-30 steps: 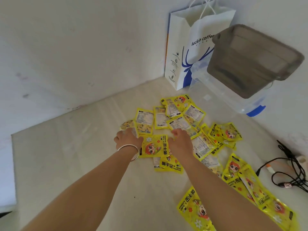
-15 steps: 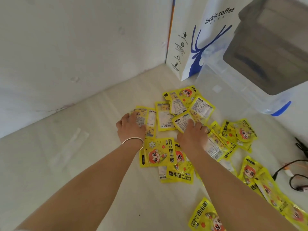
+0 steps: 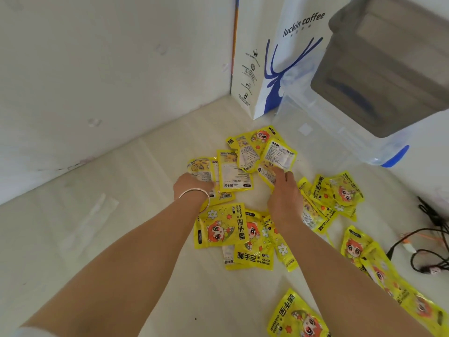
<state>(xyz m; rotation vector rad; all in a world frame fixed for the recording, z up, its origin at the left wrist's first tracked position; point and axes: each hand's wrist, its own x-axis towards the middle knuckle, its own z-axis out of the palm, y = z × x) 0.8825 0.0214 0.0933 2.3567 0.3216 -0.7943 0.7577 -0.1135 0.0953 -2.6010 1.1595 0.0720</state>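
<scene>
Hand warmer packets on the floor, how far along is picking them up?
Early. Done: no packet shows in the clear bin, though its grey lid hides part. In hand: the left hand grips a face-down packet; the right hand touches a second packet. Left: nearly all, the pile between the wrists, the cluster right of the right hand, the near-edge packets.
</scene>
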